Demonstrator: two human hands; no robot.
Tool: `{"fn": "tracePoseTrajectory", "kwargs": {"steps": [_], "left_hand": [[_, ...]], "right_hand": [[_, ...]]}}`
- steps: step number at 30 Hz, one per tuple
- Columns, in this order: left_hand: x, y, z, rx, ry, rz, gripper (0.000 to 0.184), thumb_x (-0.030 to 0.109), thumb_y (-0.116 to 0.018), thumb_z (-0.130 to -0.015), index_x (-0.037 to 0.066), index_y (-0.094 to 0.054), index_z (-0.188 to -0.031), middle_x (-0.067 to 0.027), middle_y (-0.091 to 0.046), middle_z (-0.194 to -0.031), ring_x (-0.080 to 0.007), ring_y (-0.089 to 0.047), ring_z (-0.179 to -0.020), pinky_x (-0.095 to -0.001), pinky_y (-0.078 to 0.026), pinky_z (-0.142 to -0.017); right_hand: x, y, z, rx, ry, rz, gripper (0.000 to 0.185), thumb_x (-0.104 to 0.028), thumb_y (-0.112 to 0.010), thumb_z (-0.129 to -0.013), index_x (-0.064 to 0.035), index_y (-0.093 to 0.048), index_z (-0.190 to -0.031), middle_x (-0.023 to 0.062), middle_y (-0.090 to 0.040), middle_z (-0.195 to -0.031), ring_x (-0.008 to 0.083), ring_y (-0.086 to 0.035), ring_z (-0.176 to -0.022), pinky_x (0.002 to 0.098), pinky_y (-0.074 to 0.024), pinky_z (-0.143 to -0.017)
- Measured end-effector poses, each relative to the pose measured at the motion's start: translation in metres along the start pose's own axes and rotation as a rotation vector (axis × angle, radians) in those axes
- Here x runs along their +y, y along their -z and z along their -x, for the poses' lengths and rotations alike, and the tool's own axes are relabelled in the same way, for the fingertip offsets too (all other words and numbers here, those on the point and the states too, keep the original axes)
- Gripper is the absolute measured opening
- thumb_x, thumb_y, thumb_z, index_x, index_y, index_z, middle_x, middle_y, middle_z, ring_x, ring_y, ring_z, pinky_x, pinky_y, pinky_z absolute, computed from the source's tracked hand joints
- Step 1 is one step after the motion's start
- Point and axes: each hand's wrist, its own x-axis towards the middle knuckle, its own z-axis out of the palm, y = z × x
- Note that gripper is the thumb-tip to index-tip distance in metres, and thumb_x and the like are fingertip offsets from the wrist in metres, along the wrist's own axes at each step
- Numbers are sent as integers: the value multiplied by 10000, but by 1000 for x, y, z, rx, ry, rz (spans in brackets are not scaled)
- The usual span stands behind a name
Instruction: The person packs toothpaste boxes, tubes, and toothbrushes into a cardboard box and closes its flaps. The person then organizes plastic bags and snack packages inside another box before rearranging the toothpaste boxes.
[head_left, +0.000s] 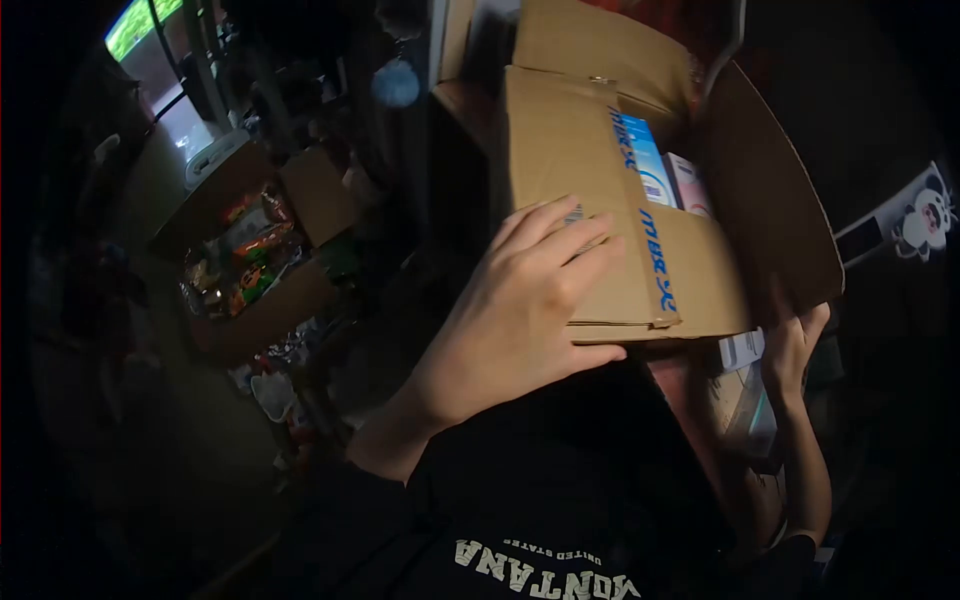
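Note:
An open cardboard box (590,290) with blue-printed tape along its flap fills the upper right. My left hand (535,295) spreads its fingers over that flap, while the thumb lies below the front edge, so the cardboard is between them. At the box's lower right corner, my right hand (792,350) grips the raised side flap (770,190); some of its fingers are hidden or blurred. Inside the box, a blue and white carton (645,165) and a pale pink and white carton (688,185) show through the gap.
On the left, another open cardboard box (275,310) holds brightly coloured packets (255,240). A blue fluffy ball (397,83) hangs behind. A panda-printed item (920,220) is at the far right. Small packaged goods (755,420) lie under the right arm. Much of the surroundings is dark.

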Motion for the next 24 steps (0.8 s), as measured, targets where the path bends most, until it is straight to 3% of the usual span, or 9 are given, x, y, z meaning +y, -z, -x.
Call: {"fn": "tracePoseTrajectory", "kwargs": {"steps": [5, 9, 11, 15, 18, 21, 23, 24], "left_hand": [[0, -3, 0, 56, -24, 76, 630, 264, -765, -502, 42, -550, -1051, -111, -510, -1097, -298, -429, -1072, -397, -346, -901], [1, 2, 2, 43, -19, 97, 633, 249, -770, -495, 43, -551, -1052, -106, -510, -1105, -298, -431, -1073, -399, -347, -899], [-1, 4, 5, 7, 1, 107, 651, 233, -778, -475, 46, -551, -1056, -99, -505, -1126, -296, -427, -1083, -400, -342, -903], [0, 5, 13, -20, 22, 121, 670, 222, -783, -452, 53, -555, -1060, -95, -503, -1139, -298, -421, -1093, -399, -337, -907], [-1, 9, 14, -44, 20, 120, 681, 222, -785, -439, 59, -560, -1060, -95, -505, -1140, -304, -418, -1098, -399, -334, -909], [-3, 12, 15, -53, 8, 127, 681, 232, -786, -430, 62, -571, -1053, -96, -515, -1128, -312, -419, -1097, -408, -335, -907], [-6, 17, 16, -79, 4, 139, 677, 247, -789, -425, 55, -581, -1040, -100, -526, -1114, -319, -420, -1095, -419, -342, -898], [-8, 19, 16, -78, -6, 147, 677, 247, -789, -425, 55, -581, -1040, -100, -526, -1114, -319, -420, -1095, -419, -342, -898]], "right_hand": [[-5, -14, 13, -35, 121, 192, 214, -48, -425, -856, 71, -509, -1013, 74, -567, -888, 123, -510, -858, 231, -383, -754], [-1, -10, 18, 10, 136, -1, 192, -27, -445, -852, 63, -526, -1000, 73, -575, -902, 110, -521, -842, 227, -399, -745], [3, -6, 25, 126, 33, -119, 168, 2, -473, -835, 61, -543, -976, 78, -581, -925, 107, -528, -853, 223, -405, -751], [-3, -14, 39, 258, 145, -92, 161, 28, -492, -816, 59, -552, -962, 88, -582, -952, 118, -529, -892, 229, -402, -787], [-6, -15, 46, 276, 113, -71, 196, 45, -497, -806, 47, -536, -997, 101, -568, -1005, 137, -525, -930, 240, -401, -813], [-21, -16, 48, 339, 3, -332, 231, 38, -504, -802, 32, -519, -1032, 102, -556, -1027, 151, -531, -921, 266, -401, -830], [-35, -13, 49, 318, -227, -418, 362, 15, -485, -812, -9, -382, -1158, 120, -450, -1144, 183, -453, -1046, 322, -362, -900], [-38, -14, 51, 327, -222, -409, 362, 15, -485, -812, -9, -382, -1158, 120, -450, -1144, 183, -453, -1046, 322, -362, -900]]}}
